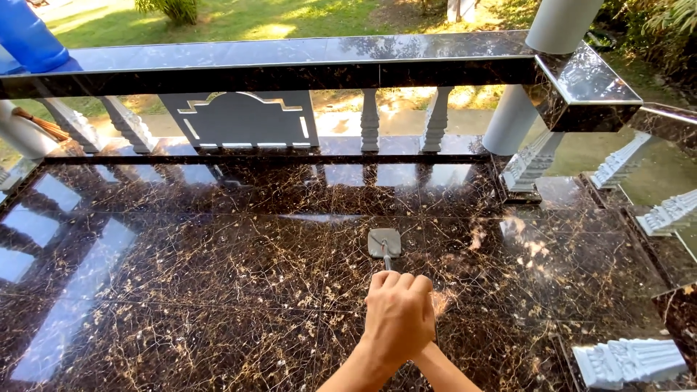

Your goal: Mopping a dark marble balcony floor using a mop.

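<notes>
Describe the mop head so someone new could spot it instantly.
Start at the dark, gold-veined marble floor inside the balustrade. Just beyond the clasped hands near the bottom centre lies the mop head: a small flat grey pad, the only loose thing on the tiles.

No packages, labels, signs or screens show anywhere here (neither on the polished dark marble floor nor along the balustrade); nothing printed or written can be made out.
</notes>
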